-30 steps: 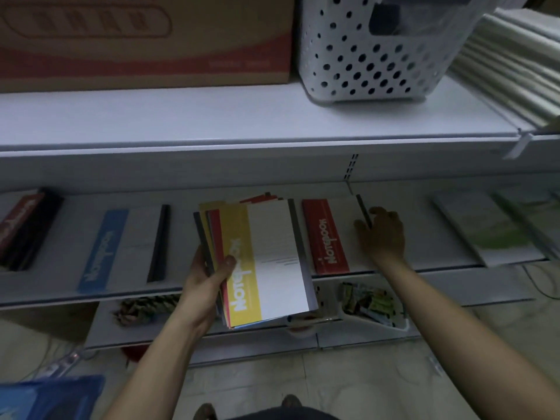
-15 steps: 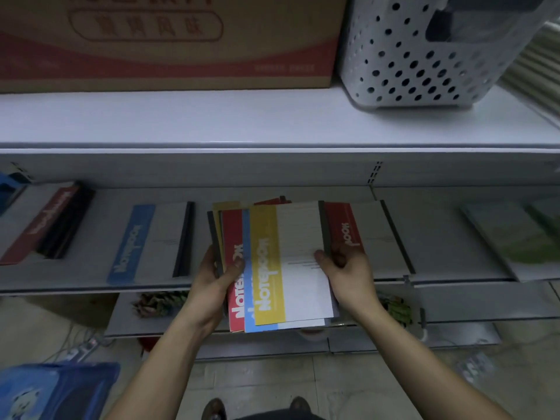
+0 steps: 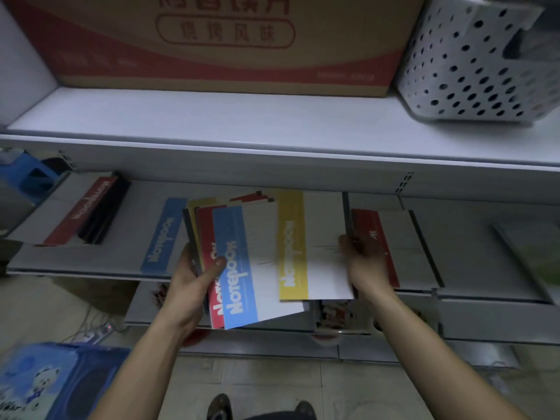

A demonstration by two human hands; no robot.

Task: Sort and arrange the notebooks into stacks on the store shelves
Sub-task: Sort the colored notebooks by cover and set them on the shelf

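Notebooks (image 3: 204,234) sit fanned out in my left hand (image 3: 191,280), held up in front of the middle shelf (image 3: 130,234) and not resting on it. My fingers are curled round the left edge of the bunch from underneath and my thumb (image 3: 216,263) is pressed down on the covers. Top of the fan is a blue-striped notebook (image 3: 251,268), with a red-striped one peeking out just left of it and some yellow edges behind that.

My right hand (image 3: 366,262) is pinching a yellow-striped notebook (image 3: 315,247) by its right edge, thumb on the cover, fingers out of sight behind it. It overlaps the right side of the fan. Whether it's touching the blue one or just above it, I can't tell.

On the middle shelf itself there are three lots lying flat. A red-striped pile (image 3: 88,207) with dark spines is way over on the left, a blue-striped copy (image 3: 160,234) is just left of my left hand, and a red-striped copy (image 3: 394,247) is right behind my right hand. Something greenish (image 3: 542,262) lies at the far right, too blurry to make out.

Top shelf (image 3: 212,122) has a big cardboard box (image 3: 224,43) with red print and a white basket (image 3: 472,62) full of round holes beside it. Down by my left arm is a blue bag (image 3: 45,383), or maybe a box, with a cartoon bear on it.
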